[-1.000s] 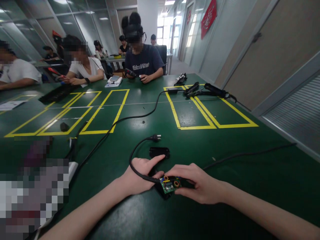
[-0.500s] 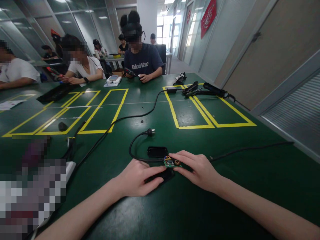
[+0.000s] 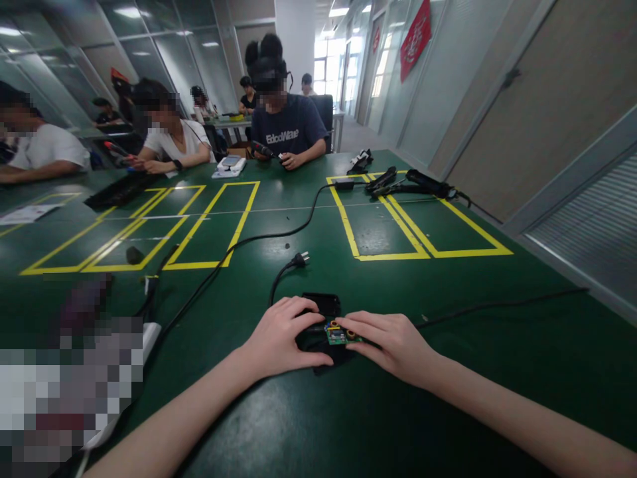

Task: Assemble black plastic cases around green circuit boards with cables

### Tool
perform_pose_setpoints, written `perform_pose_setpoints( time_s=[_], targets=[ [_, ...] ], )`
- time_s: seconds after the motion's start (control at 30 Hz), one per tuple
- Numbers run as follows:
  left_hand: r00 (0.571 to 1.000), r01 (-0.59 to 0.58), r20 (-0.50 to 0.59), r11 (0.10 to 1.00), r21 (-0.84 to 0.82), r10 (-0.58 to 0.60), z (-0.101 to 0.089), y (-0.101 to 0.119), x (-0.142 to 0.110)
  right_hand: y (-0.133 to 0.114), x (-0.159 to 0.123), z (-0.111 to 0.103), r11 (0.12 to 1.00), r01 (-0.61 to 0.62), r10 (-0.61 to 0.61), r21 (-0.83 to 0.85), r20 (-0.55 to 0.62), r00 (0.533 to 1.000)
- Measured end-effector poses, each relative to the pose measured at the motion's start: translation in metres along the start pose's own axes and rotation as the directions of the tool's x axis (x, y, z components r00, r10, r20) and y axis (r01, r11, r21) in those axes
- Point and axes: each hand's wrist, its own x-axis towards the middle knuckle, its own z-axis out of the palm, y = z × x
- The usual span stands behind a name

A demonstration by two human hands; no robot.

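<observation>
A small green circuit board [image 3: 336,334] with copper coils is pinched at its right end by my right hand [image 3: 393,342], thumb in front and fingers behind. To its left, my left hand [image 3: 286,338] is spread, thumb and fingers apart, curving over the black power cord [image 3: 313,328] that meets the board. Its fingertips are close to the cord; whether they touch it I cannot tell. Beneath the board lies a black casing half [image 3: 326,366], partly covered by my left thumb. Another black casing half [image 3: 322,303] sits just behind the hands.
The cord's plug [image 3: 300,259] rests on the green table [image 3: 279,411] beyond my left hand. A long black cable [image 3: 259,236] crosses the table diagonally. Black tools [image 3: 418,182] lie at the far right. A co-worker [image 3: 288,126] sits opposite, holding a power screwdriver [image 3: 262,150].
My left hand has shifted up and opened wider, its fingers now over the cord beside the board. My right hand still holds the board. The view has tilted slightly.
</observation>
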Motion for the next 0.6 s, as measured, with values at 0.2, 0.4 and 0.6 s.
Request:
perform_pose_setpoints(
  time_s=[0.2, 0.4, 0.6],
  targets=[
    [0.999, 0.017, 0.042, 1.000, -0.003, -0.017, 0.005, -0.007, 0.004, -0.006, 0.011, 0.004, 0.999, -0.034, 0.033, 0.017, 0.058, 0.998],
    [0.996, 0.092, 0.014, 0.996, 0.006, -0.092, 0.002, 0.003, 0.002, -0.006, 0.025, 0.010, 0.987, -0.158, 0.149, 0.040, 0.167, 0.975],
    [0.996, 0.091, -0.012, 0.995, -0.030, -0.091, 0.001, 0.003, 0.001, -0.004, 0.022, 0.012, 0.966, -0.240, 0.227, 0.093, 0.134, 0.965]
  ],
)
